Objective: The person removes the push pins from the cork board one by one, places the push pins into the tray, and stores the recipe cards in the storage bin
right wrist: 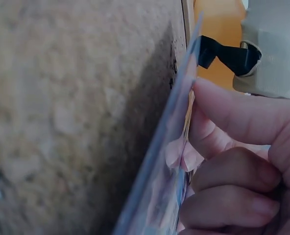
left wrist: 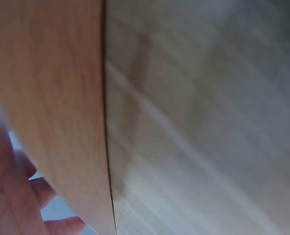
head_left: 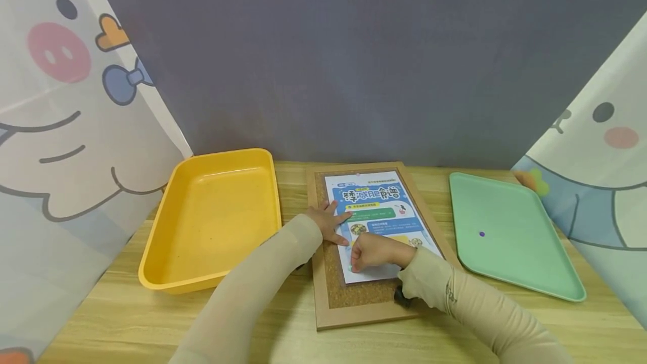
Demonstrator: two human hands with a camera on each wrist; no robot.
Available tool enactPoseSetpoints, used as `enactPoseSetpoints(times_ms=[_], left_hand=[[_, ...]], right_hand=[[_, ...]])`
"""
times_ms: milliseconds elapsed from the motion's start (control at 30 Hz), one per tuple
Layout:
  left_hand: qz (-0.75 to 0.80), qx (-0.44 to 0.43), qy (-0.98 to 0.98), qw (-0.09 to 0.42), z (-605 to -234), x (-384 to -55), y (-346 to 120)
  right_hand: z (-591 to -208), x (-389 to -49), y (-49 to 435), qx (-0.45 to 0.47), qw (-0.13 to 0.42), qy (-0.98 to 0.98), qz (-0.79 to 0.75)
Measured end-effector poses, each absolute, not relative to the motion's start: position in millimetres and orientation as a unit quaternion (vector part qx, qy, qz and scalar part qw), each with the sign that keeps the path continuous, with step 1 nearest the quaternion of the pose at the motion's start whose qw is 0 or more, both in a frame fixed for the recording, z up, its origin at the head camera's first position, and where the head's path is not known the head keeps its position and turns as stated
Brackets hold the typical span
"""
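Across the paper sheet [head_left: 376,222], a large headline [head_left: 368,195] is showing 减肥 — smaller lines [head_left: 396,227] and lettering [head_left: 451,294] on the right sleeve [head_left: 487,310] are proving unreadable.

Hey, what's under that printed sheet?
Under the printed sheet is the framed corkboard; bare cork shows beyond the sheet's left and near edges. What lies directly beneath is mostly covered.

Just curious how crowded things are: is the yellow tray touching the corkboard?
Apart. The head view shows a strip of wooden tabletop between the yellow tray and the corkboard.
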State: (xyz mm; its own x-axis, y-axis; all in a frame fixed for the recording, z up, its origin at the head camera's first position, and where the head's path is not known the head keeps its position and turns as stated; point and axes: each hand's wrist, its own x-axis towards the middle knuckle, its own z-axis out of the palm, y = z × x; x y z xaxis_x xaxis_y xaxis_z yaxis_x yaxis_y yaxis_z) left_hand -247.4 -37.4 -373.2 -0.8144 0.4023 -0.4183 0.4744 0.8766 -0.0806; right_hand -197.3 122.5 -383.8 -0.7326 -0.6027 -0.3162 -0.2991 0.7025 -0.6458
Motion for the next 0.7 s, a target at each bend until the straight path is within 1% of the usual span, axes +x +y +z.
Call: enactPoseSetpoints(times_ms=[200, 433, 700], left_hand=[[-0.091, 0.232, 0.948, 0.196, -369.6, -246.3, -37.9], [-0.092, 0.232, 0.948, 0.196, -368.7, -246.0, -38.1], [-0.089, 0.242, 0.948, 0.187, -370.1, -243.2, -38.6]], right_hand=[[-382.0, -196.6, 121.5, -0.266, 0.251, 0.891, -0.271], [-381.3, -193.7, 119.2, -0.304, 0.202, 0.907, -0.21], [-379.8, -187.9, 116.7, -0.292, 0.192, 0.919, -0.185]])
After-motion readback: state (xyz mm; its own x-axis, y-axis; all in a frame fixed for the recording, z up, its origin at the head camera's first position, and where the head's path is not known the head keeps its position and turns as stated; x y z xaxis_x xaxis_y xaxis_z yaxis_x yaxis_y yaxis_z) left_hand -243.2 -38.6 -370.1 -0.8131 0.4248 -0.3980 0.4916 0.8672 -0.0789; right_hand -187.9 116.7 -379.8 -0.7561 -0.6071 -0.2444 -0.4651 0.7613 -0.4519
